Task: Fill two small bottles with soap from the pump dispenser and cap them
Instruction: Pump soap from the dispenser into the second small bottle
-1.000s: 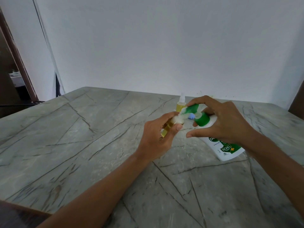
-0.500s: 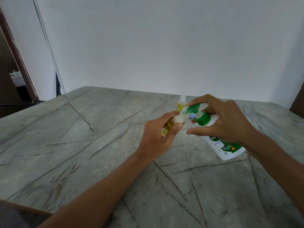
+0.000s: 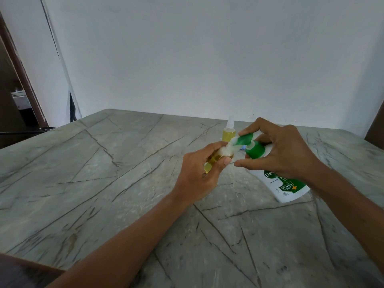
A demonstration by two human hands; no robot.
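Note:
My left hand [image 3: 200, 173] grips a small clear bottle [image 3: 209, 163] of yellow liquid, tilted, with its mouth up against the pump's nozzle. White foam sits at the bottle's mouth. My right hand [image 3: 278, 154] is wrapped over the green pump head [image 3: 245, 139] of the white soap dispenser [image 3: 282, 188], forefinger on top of the pump. The dispenser leans toward me on the table. Behind the hands stands a second small bottle [image 3: 228, 133], yellow-filled, with a clear cap on it.
The grey veined stone table [image 3: 104, 183] runs to a white wall at the back. A small blue object [image 3: 243, 146] peeks out between the pump and my fingers. A dark doorway is at the far left.
Both hands stay at the pump and bottle, almost still. The foam at the bottle's mouth looks a little larger than before.

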